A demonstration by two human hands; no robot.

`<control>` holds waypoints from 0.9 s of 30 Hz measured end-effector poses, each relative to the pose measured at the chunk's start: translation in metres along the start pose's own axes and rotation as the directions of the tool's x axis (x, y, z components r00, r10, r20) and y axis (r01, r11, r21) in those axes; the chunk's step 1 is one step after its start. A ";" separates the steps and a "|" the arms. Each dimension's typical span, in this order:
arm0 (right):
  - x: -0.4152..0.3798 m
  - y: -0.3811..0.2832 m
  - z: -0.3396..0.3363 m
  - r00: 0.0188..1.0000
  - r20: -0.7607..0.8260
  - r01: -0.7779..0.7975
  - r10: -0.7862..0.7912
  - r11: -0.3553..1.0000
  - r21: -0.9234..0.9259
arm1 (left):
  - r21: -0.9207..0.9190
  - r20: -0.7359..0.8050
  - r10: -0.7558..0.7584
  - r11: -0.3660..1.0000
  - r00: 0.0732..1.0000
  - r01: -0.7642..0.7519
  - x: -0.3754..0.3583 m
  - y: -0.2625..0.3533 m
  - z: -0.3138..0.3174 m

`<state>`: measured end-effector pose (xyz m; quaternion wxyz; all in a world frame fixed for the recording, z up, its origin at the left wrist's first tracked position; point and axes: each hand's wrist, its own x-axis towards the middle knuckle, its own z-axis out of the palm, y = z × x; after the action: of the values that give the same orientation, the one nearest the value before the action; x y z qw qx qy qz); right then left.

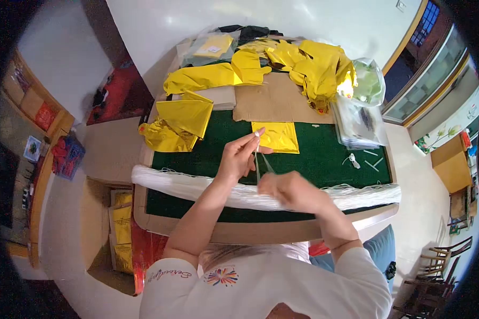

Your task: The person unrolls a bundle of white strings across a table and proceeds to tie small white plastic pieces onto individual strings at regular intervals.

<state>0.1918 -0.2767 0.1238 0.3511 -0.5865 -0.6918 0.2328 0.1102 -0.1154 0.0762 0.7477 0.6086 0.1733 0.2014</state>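
Note:
My left hand is raised over the table, its thumb and fingers pinched on thin white string. A small white bit of it shows at the fingertips. Lower and to the right, my right hand is blurred by motion but looks curled, with the string running down to it. Behind my left fingers a flat yellow foil packet lies on the green tabletop. A long bundle of white string stretches across the table's front, beneath both forearms.
Crumpled yellow foil bags and a brown cardboard sheet cover the back. Folded yellow foil lies left. Clear plastic bags, a small white string coil and short white sticks are right. An open carton stands on the floor.

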 end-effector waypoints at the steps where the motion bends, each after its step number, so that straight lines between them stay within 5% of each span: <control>1: 0.000 -0.001 -0.010 0.993 -0.108 0.044 -0.044 0.999 0.005 | 0.001 0.002 0.002 1.000 1.000 -0.002 -0.002 0.005 0.001; 3: -0.004 -0.011 -0.027 0.991 -0.135 -0.015 0.014 1.000 -0.005 | -0.043 -0.107 -0.028 0.999 0.994 0.023 -0.007 0.018 0.000; 6: -0.026 -0.011 -0.025 0.982 0.131 -0.101 0.136 0.964 -0.244 | -0.316 -0.299 0.059 0.936 0.952 -0.157 0.005 0.016 -0.036; 8: -0.041 -0.044 -0.037 0.790 0.406 -0.325 0.459 0.876 -0.357 | -0.187 -0.466 0.131 0.952 0.875 -0.243 0.006 0.028 -0.055; 10: -0.078 -0.038 -0.056 0.823 0.543 -0.013 0.169 0.960 -0.279 | -0.113 -0.522 0.205 0.945 0.828 -0.305 0.007 0.028 -0.070; 12: -0.094 -0.066 -0.082 0.963 0.196 -0.114 0.186 0.937 -0.330 | -0.157 -0.451 0.141 0.959 0.881 -0.234 0.003 0.034 -0.059; 13: -0.099 -0.063 -0.085 0.949 -0.225 -0.284 0.222 0.909 -0.304 | -0.145 -0.378 0.167 0.961 0.911 -0.236 0.003 0.030 -0.053; 14: -0.107 -0.048 -0.087 0.857 -0.464 -0.446 0.222 0.770 -0.456 | -0.136 -0.333 0.158 0.968 0.930 -0.213 0.001 0.028 -0.044; 16: -0.081 -0.062 -0.097 0.682 -0.699 -0.677 0.216 0.549 -0.491 | -0.091 -0.227 0.176 0.975 0.958 -0.201 0.001 0.024 -0.031; 18: -0.063 -0.029 -0.096 0.734 -0.664 -0.379 0.141 0.896 -0.230 | -0.077 -0.123 0.145 0.985 0.982 -0.155 0.000 0.020 -0.023; 19: -0.043 -0.016 -0.084 0.728 -0.660 -0.290 0.185 0.956 -0.052 | -0.056 -0.085 0.137 0.988 0.987 -0.142 0.000 0.017 -0.020; 20: -0.017 -0.008 -0.065 0.727 -0.648 -0.189 0.226 0.974 0.128 | -0.058 -0.037 0.138 0.988 0.990 -0.140 0.000 0.015 -0.018; 21: 0.002 0.001 -0.047 0.775 -0.597 -0.285 0.206 0.958 -0.040 | -0.061 0.010 0.139 0.988 0.990 -0.138 -0.001 0.013 -0.016; 22: 0.017 0.032 -0.027 0.871 -0.469 -0.132 0.147 0.989 0.064 | -0.079 0.039 0.142 0.987 0.989 -0.139 -0.003 0.013 -0.013; 24: 0.041 0.028 0.014 0.933 -0.204 -0.167 0.297 0.858 0.486 | -0.061 0.032 0.164 0.985 0.986 -0.162 -0.005 0.014 -0.009; 26: 0.038 0.013 0.016 0.843 0.187 -0.537 0.505 0.763 0.361 | 0.057 -0.022 0.216 0.975 0.976 -0.214 -0.001 0.013 -0.015; 27: 0.030 0.004 0.016 0.973 -0.014 -0.223 0.230 0.957 0.184 | 0.127 -0.019 0.296 0.948 0.955 -0.292 0.007 0.001 -0.022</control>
<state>0.1803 -0.2454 0.1164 0.3862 -0.6314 -0.5896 0.3233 0.1053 -0.0934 0.0725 0.6671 0.6685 0.1067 0.3108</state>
